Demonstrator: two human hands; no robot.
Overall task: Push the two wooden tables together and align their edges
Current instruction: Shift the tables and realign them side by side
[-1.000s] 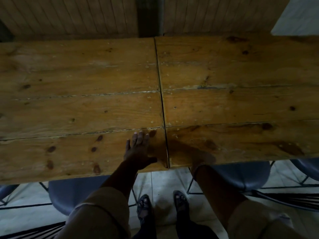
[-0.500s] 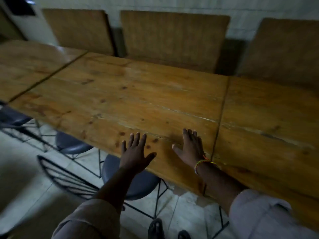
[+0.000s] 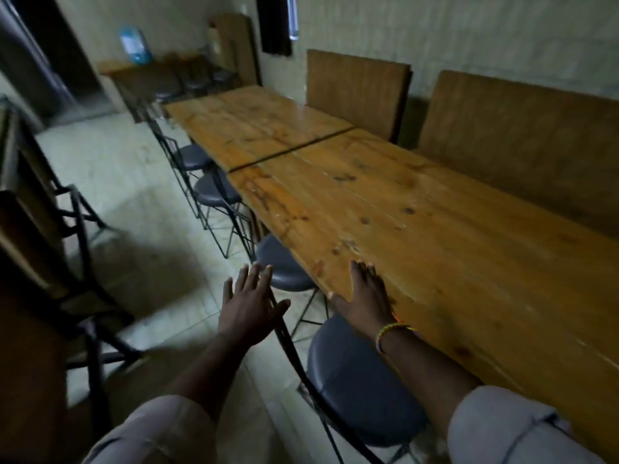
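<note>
A long wooden table (image 3: 418,222) runs from the lower right toward the middle. Beyond it stands a second wooden table (image 3: 254,123), end to end, with a thin dark gap (image 3: 291,149) between them. My right hand (image 3: 365,291) lies flat on the near table's front edge, fingers together, a beaded bracelet on its wrist. My left hand (image 3: 249,306) hovers in the air off the table, over the floor, fingers spread, holding nothing.
Several round dark stools (image 3: 361,380) on wire legs stand along the tables' near side. Wooden bench backs (image 3: 522,139) line the far wall. A dark chair frame (image 3: 77,249) is at the left. Tiled floor (image 3: 127,169) lies between. A water bottle (image 3: 134,43) sits on a far counter.
My view has swung left along the tables, bringing the far table and room into sight. My left hand has come off the tabletop; my right hand stays on the edge.
</note>
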